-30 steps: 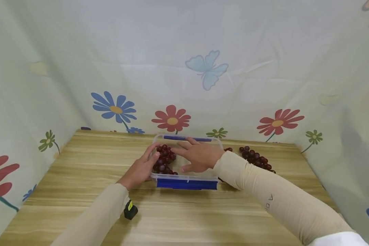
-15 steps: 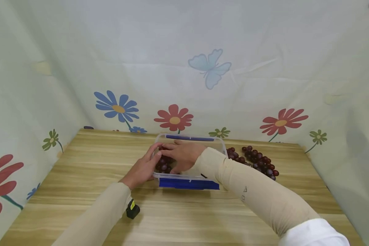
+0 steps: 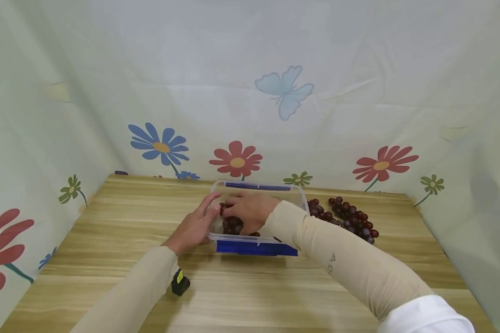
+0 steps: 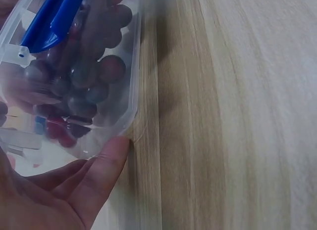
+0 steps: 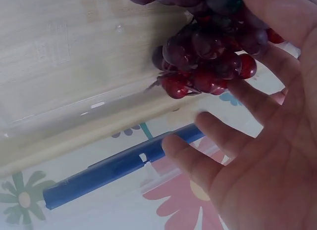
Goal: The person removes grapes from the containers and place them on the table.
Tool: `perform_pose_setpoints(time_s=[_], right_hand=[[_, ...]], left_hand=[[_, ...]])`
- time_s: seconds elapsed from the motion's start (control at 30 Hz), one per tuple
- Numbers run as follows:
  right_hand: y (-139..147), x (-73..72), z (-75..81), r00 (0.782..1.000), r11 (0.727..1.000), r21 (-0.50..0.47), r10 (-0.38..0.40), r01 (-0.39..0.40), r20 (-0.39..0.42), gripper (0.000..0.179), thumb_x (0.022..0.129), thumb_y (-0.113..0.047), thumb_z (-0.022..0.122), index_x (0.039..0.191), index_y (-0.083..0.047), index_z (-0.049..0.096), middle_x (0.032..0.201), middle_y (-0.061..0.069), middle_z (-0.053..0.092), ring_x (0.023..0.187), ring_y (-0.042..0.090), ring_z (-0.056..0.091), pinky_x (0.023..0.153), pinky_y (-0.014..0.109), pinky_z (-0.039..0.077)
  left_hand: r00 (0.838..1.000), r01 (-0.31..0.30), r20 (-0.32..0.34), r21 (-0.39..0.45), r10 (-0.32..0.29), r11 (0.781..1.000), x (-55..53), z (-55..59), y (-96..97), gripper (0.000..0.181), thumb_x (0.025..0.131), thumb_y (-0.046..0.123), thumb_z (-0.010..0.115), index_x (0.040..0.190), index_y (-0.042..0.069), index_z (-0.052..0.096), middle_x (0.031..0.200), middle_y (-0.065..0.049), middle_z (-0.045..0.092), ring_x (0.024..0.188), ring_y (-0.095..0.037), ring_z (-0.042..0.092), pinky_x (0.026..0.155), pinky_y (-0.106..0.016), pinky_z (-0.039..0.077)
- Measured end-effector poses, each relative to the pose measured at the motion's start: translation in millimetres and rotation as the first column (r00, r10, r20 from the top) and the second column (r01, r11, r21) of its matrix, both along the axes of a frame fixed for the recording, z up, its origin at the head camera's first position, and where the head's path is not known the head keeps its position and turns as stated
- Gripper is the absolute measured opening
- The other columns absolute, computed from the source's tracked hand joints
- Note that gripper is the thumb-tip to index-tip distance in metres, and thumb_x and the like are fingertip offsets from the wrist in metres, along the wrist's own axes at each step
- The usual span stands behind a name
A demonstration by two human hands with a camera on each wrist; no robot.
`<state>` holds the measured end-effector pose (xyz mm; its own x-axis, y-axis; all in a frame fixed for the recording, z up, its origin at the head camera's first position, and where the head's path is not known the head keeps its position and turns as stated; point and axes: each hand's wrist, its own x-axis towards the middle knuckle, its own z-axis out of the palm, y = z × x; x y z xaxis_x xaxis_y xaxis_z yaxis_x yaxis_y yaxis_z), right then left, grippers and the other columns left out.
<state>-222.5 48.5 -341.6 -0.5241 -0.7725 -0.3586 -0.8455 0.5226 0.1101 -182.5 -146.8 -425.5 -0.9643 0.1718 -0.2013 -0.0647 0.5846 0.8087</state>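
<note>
A clear plastic food box (image 3: 250, 239) with blue side latches stands on the table, its top open. My left hand (image 3: 191, 229) holds its left end, with fingers and thumb at the rim; in the left wrist view the thumb (image 4: 111, 158) presses on a corner. Inside the box, my right hand (image 3: 252, 210) grips a bunch of dark red grapes (image 3: 232, 225) near the left end. The right wrist view has the bunch (image 5: 208, 57) between the thumb and the nearer fingers, while the other fingers (image 5: 193, 158) extend beside it, over the far wall.
Two more bunches of grapes, one nearer (image 3: 320, 211) and one farther right (image 3: 354, 219), lie on the wooden table (image 3: 125, 222) right of the box. A flowered cloth (image 3: 183, 101) rises behind and at both sides. A small black block (image 3: 180, 283) sits at my left wrist.
My right hand has moved left onto the grapes inside the box and curled around them. The bunch has shifted a little right, away from the left end. My left hand stays at the box.
</note>
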Motion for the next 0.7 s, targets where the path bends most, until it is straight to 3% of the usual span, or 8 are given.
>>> perform_pose_setpoints(time_s=[0.13, 0.33, 0.7], right_hand=[[5, -1.4, 1.4, 0.997, 0.999, 0.006, -0.048, 0.047, 0.052, 0.059, 0.092, -0.037, 0.078, 0.147, -0.03, 0.057, 0.153, 0.001, 0.05, 0.135, 0.021, 0.055, 0.113, 0.039, 0.05], [15, -3.6, 3.3, 0.992, 0.996, -0.022, -0.085, 0.087, 0.092, 0.06, 0.089, -0.035, 0.082, 0.144, -0.027, 0.06, 0.146, 0.001, 0.057, 0.125, 0.021, 0.062, 0.112, 0.038, 0.051], [24, -4.1, 4.2, 0.987, 0.992, -0.028, -0.122, 0.126, 0.108, 0.061, 0.08, -0.027, 0.091, 0.135, -0.028, 0.064, 0.137, 0.0, 0.06, 0.117, 0.021, 0.064, 0.106, 0.038, 0.054]], left_hand=[[1.0, -0.019, -0.013, -0.002, 0.019, 1.0, 0.6, 0.1, -0.1, 0.051, 0.11, 0.061, 0.032, 0.159, 0.05, 0.025, 0.151, -0.024, 0.053, 0.065, -0.025, 0.067, 0.069, -0.031, 0.055], [0.999, -0.044, -0.026, 0.014, 0.044, 0.999, 2.2, 0.3, -0.6, 0.055, 0.107, 0.066, 0.037, 0.158, 0.048, 0.031, 0.139, -0.022, 0.06, 0.06, -0.025, 0.068, 0.068, -0.031, 0.055], [0.997, -0.068, -0.023, 0.08, 0.07, 0.995, 4.3, 0.9, -1.1, 0.049, 0.108, 0.059, 0.042, 0.155, 0.046, 0.038, 0.145, -0.022, 0.057, 0.059, -0.027, 0.07, 0.068, -0.037, 0.062]])
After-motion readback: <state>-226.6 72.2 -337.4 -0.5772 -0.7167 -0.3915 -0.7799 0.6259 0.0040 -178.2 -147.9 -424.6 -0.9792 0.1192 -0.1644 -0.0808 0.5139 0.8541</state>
